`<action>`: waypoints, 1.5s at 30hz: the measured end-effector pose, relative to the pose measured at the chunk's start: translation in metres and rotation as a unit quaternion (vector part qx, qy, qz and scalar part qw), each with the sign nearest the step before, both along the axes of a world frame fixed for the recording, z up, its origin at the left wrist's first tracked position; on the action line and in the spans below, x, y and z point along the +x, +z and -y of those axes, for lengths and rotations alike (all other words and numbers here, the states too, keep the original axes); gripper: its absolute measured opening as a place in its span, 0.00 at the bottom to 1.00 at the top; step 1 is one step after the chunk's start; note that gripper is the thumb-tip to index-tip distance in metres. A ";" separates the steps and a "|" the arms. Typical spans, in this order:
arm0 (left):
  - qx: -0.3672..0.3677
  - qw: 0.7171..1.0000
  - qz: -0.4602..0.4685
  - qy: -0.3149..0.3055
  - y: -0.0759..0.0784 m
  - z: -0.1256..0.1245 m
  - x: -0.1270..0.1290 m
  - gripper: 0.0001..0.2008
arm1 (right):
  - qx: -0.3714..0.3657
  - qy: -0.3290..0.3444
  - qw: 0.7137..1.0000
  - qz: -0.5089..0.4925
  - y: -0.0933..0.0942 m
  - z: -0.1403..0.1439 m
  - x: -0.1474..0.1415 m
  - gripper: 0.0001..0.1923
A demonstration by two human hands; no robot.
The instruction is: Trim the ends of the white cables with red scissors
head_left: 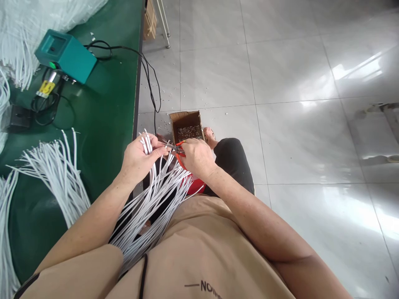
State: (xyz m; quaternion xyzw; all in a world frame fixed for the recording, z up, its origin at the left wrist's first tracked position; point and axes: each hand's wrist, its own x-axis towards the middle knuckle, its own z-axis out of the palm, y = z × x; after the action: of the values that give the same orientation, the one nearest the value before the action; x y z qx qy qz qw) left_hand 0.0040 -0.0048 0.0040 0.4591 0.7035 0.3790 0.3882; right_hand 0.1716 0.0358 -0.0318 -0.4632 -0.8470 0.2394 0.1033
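Wears a tan top [199, 249], nearest the camera at six o'clock. Grasps with the left hand [137, 155], at nine o'clock, part of a bundle of white cables [140, 232], draped over the lap toward half past seven. Look thin, smooth and evenly white, gently curved, crossing one another loosely, with several ends poking up above the fingers. Wraps the right hand [198, 154], at the dial's centre, around red-handled pliers [179, 149], tips turned toward nine o'clock beside the left fingertips; cannot tell whether pinching a cable.

Count one pair of pliers, one bundle in hand, its cables too many to number. Count also one green table [106, 99] to the nine o'clock side, bearing one teal device [75, 58] at ten o'clock, one fanned bundle [62, 178] at nine and one edge bundle [6, 236] at eight. Count one cardboard box [186, 118] on the floor at eleven o'clock, with small clippings [188, 133] inside, too tiny to count.
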 end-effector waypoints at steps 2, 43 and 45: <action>-0.002 1.000 -0.013 0.002 -0.001 0.000 0.000 0.14 | -0.030 -0.005 0.999 -0.026 0.001 -0.002 0.002 0.15; 0.000 0.995 0.094 -0.023 -0.003 -0.003 0.001 0.17 | -0.309 -0.204 0.839 -0.399 0.010 0.000 -0.008 0.13; -0.010 0.995 0.095 -0.026 -0.003 -0.003 0.000 0.19 | -0.226 -0.161 0.912 -0.302 0.007 0.001 -0.004 0.13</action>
State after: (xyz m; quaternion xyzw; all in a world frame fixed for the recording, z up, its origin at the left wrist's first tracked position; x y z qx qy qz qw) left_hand 0.0037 -0.0019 0.0013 0.4353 0.6553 0.4038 0.4670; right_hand 0.1678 0.0348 -0.0246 -0.5099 -0.6125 0.5332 0.2838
